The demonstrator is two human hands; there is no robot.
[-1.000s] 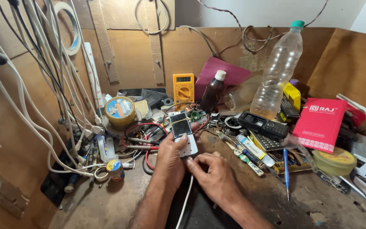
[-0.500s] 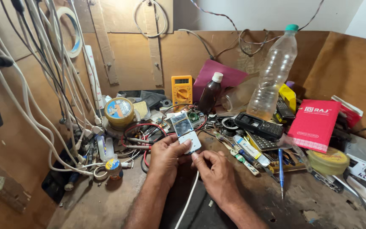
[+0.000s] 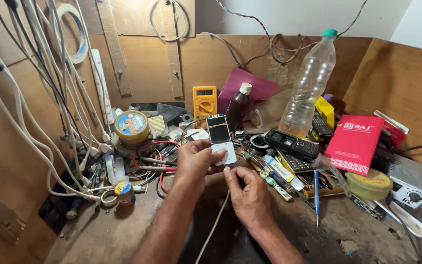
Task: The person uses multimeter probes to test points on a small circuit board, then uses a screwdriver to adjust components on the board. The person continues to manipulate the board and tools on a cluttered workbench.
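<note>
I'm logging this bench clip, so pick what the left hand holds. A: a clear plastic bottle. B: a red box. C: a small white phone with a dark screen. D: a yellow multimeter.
C: the left hand grips the small white phone upright, while the right hand pinches a white cable at its lower end.

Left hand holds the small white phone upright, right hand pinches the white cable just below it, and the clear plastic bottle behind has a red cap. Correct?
Not quite. In the head view the clear plastic bottle has a green cap, not red. The left hand does hold the small white phone, and the right hand pinches the white cable below it.
</note>
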